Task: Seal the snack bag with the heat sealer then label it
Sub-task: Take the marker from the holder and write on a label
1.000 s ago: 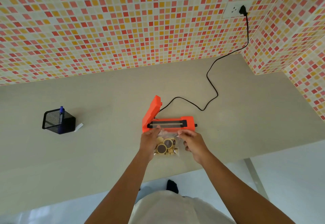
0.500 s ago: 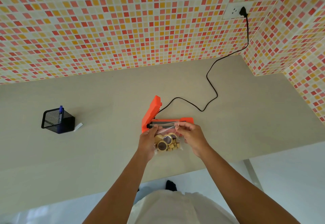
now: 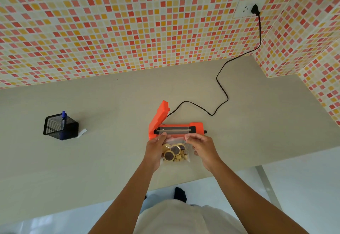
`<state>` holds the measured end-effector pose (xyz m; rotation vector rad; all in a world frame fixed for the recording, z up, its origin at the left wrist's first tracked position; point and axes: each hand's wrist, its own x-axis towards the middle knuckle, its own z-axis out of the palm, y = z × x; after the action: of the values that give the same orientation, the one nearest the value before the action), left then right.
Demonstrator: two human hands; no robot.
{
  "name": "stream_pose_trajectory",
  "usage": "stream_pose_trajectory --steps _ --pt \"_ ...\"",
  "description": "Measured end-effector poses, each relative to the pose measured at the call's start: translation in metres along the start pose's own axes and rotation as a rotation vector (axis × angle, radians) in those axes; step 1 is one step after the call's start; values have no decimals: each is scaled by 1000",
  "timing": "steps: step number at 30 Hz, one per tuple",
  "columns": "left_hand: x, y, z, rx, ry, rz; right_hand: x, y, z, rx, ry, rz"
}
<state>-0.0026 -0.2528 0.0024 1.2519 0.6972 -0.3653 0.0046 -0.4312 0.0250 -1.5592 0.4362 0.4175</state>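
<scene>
An orange heat sealer (image 3: pixel 195 126) sits on the beige counter (image 3: pixel 110 156) with its lid raised at the left end. A clear snack bag (image 3: pixel 174 152) of round biscuits lies just in front of it, its open top edge laid over the black sealing strip. My left hand (image 3: pixel 155 151) pinches the bag's top left corner. My right hand (image 3: pixel 203 149) pinches the top right corner. A small white label (image 3: pixel 82 133) lies on the counter beside the pen holder.
A black mesh pen holder (image 3: pixel 59 126) with a blue pen stands at the left. The sealer's black cord (image 3: pixel 219 84) runs back right to a wall socket (image 3: pixel 245 9). Tiled walls close the back and right. The counter's front edge lies near my body.
Both hands have pushed the bag's top edge forward onto the sealing strip and spread its corners slightly apart. The sealer has not moved.
</scene>
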Motion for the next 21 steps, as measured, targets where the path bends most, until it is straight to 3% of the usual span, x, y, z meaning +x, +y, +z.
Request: stream_pose_trajectory --steps 13,21 --pt "-3 6 -10 -108 -92 2 -9 -17 10 4 -82 -296" --pt "-11 -3 -14 -50 -131 15 -15 4 3 32 -69 -237"
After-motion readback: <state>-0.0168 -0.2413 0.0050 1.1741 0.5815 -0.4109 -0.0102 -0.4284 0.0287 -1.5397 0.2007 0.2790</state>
